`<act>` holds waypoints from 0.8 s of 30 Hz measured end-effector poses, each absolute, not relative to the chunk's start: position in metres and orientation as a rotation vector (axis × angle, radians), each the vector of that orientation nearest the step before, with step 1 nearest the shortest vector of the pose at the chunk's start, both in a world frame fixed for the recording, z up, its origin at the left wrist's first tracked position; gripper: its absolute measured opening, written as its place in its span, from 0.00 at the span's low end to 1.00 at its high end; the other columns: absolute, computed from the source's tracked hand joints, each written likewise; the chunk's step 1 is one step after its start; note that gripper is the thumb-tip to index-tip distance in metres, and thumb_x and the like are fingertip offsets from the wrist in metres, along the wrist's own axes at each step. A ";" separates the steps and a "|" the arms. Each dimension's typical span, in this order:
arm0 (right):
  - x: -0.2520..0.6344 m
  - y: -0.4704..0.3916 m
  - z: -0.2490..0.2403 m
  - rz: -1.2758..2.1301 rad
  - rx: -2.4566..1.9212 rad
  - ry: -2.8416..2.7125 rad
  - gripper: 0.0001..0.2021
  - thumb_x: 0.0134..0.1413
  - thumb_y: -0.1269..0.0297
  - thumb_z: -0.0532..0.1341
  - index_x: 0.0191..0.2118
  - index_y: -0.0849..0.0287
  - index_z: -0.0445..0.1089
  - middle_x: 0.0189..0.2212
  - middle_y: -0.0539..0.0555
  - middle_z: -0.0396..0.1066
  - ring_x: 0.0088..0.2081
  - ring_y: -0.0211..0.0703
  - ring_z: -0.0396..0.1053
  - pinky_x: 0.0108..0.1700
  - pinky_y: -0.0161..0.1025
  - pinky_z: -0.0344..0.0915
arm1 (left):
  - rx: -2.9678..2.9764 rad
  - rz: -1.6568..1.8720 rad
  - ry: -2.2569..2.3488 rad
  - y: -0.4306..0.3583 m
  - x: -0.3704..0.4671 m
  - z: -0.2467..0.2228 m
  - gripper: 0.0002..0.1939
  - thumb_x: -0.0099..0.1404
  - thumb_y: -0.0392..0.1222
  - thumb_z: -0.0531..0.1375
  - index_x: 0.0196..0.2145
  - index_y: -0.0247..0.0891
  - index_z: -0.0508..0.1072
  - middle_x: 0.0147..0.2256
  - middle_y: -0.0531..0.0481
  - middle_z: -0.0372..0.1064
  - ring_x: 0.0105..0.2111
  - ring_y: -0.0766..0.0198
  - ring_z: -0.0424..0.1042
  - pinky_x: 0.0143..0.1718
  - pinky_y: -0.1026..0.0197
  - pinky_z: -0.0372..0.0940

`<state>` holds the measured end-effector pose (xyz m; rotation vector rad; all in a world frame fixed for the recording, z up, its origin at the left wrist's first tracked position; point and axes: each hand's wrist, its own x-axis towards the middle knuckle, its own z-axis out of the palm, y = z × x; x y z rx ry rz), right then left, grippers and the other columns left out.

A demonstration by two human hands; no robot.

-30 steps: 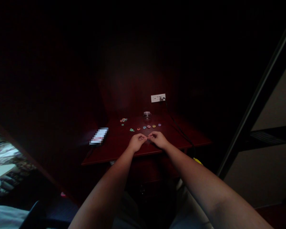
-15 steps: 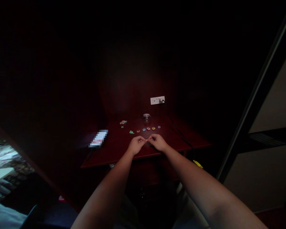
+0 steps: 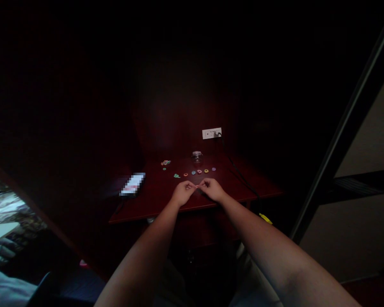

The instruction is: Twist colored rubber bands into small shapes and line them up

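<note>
Beyond the pinched fingertips of your left hand (image 3: 183,192) and right hand (image 3: 212,189), which clamp a small pinkish piece (image 3: 197,186), the glass jar (image 3: 197,157) stands behind the coloured rings (image 3: 199,172).

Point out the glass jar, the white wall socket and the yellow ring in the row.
glass jar (image 3: 197,157): head view, on the middle of its clear body.
white wall socket (image 3: 208,134): head view, on the left part of its plate.
yellow ring (image 3: 206,171): head view, on the ring itself.
</note>
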<state>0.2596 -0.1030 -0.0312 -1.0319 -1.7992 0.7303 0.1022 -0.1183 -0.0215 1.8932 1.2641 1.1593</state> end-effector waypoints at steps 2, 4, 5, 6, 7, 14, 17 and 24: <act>0.260 -0.103 -0.032 0.736 -1.038 -1.797 0.10 0.40 0.60 0.57 0.23 0.63 0.65 0.17 0.48 0.62 0.19 0.32 0.57 0.22 0.30 0.55 | 1.873 1.171 1.243 -0.118 0.102 -0.022 0.09 0.51 0.42 0.58 0.26 0.31 0.69 0.22 0.50 0.67 0.22 0.69 0.64 0.25 0.67 0.59; 0.260 -0.103 -0.032 0.735 -1.034 -1.803 0.11 0.41 0.59 0.57 0.24 0.64 0.65 0.17 0.48 0.62 0.19 0.32 0.57 0.22 0.30 0.55 | 1.848 1.189 1.202 -0.118 0.103 -0.021 0.10 0.50 0.42 0.58 0.28 0.31 0.69 0.24 0.49 0.68 0.23 0.69 0.65 0.26 0.67 0.60; 0.260 -0.103 -0.032 0.732 -1.027 -1.809 0.10 0.41 0.59 0.57 0.24 0.64 0.66 0.17 0.48 0.62 0.19 0.32 0.57 0.22 0.30 0.55 | 1.839 1.193 1.182 -0.118 0.103 -0.021 0.10 0.50 0.42 0.59 0.29 0.31 0.69 0.25 0.48 0.68 0.24 0.69 0.65 0.27 0.67 0.60; 0.260 -0.103 -0.032 0.730 -1.019 -1.814 0.10 0.41 0.60 0.57 0.24 0.63 0.66 0.17 0.48 0.62 0.19 0.32 0.57 0.22 0.30 0.55 | 1.834 1.190 1.165 -0.119 0.103 -0.021 0.11 0.50 0.42 0.59 0.29 0.31 0.69 0.25 0.47 0.69 0.24 0.69 0.66 0.27 0.67 0.61; 0.260 -0.103 -0.032 0.729 -1.014 -1.816 0.10 0.41 0.60 0.57 0.24 0.63 0.66 0.17 0.48 0.62 0.19 0.32 0.57 0.22 0.30 0.55 | 1.834 1.184 1.155 -0.119 0.103 -0.021 0.11 0.50 0.42 0.59 0.29 0.31 0.69 0.26 0.47 0.69 0.25 0.69 0.66 0.27 0.67 0.61; 0.260 -0.101 -0.033 0.755 -1.015 -1.801 0.09 0.40 0.61 0.57 0.23 0.63 0.66 0.16 0.48 0.62 0.19 0.32 0.57 0.21 0.29 0.54 | 1.882 1.157 1.174 -0.119 0.102 -0.022 0.11 0.50 0.43 0.59 0.28 0.31 0.70 0.25 0.47 0.69 0.24 0.68 0.66 0.27 0.66 0.61; 0.260 -0.102 -0.032 0.753 -1.007 -1.798 0.09 0.40 0.61 0.57 0.23 0.63 0.66 0.17 0.48 0.63 0.20 0.33 0.58 0.22 0.30 0.55 | 1.883 1.153 1.183 -0.118 0.102 -0.023 0.11 0.50 0.43 0.59 0.27 0.31 0.70 0.24 0.47 0.69 0.24 0.68 0.66 0.27 0.66 0.61; 0.261 -0.103 -0.032 0.766 -0.982 -1.815 0.09 0.41 0.62 0.57 0.23 0.63 0.65 0.17 0.48 0.62 0.20 0.32 0.57 0.22 0.30 0.54 | 1.841 1.133 1.119 -0.116 0.102 -0.025 0.12 0.51 0.42 0.59 0.31 0.31 0.70 0.28 0.45 0.70 0.27 0.67 0.68 0.31 0.65 0.62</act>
